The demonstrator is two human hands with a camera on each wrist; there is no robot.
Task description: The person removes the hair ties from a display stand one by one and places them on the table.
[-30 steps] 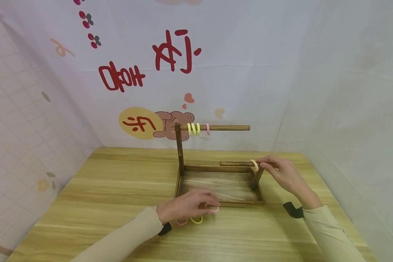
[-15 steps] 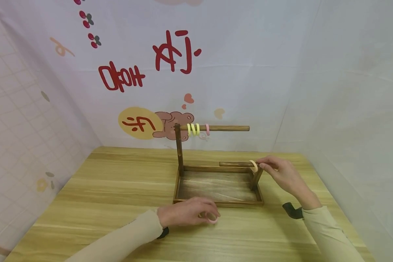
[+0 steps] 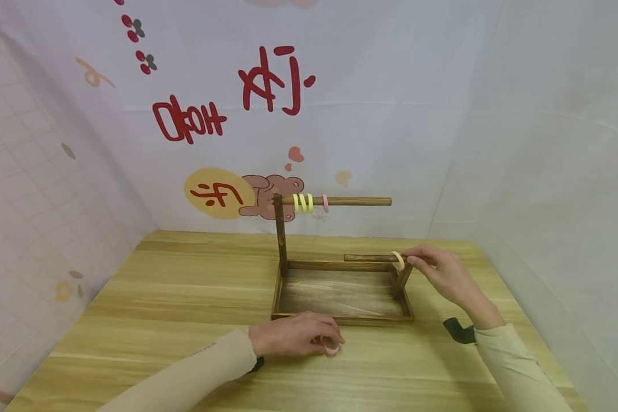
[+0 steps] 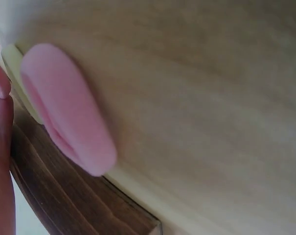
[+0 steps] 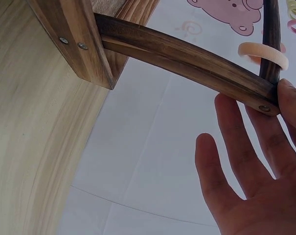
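My left hand (image 3: pixel 301 335) pinches a pink hair tie (image 3: pixel 331 348) low over the table, just in front of the wooden rack's tray (image 3: pixel 342 320). In the left wrist view, another pink hair tie (image 4: pixel 72 112) lies on the table, with part of a yellow hair tie (image 4: pixel 21 85) beyond it. With thumb and fingers my right hand (image 3: pixel 445 274) grips the top of the rack's short post (image 3: pixel 404 280). A peach hair tie (image 3: pixel 398 260) hangs around the lower bar (image 3: pixel 368 258), close to that hand. Several yellow hair ties (image 3: pixel 302 203) and a pink one sit on the upper bar (image 3: pixel 360 201).
The rack's tall post (image 3: pixel 281 234) rises at the tray's back left corner. A printed cloth (image 3: pixel 381 131) stands behind the wooden table (image 3: pixel 195 286), with more cloth at both sides. Black straps (image 3: pixel 459 331) show by the wrists.
My left hand has come down and toward me with the pink hair tie, hiding the pink and yellow ties on the table from the head view. My right hand stays at the post.
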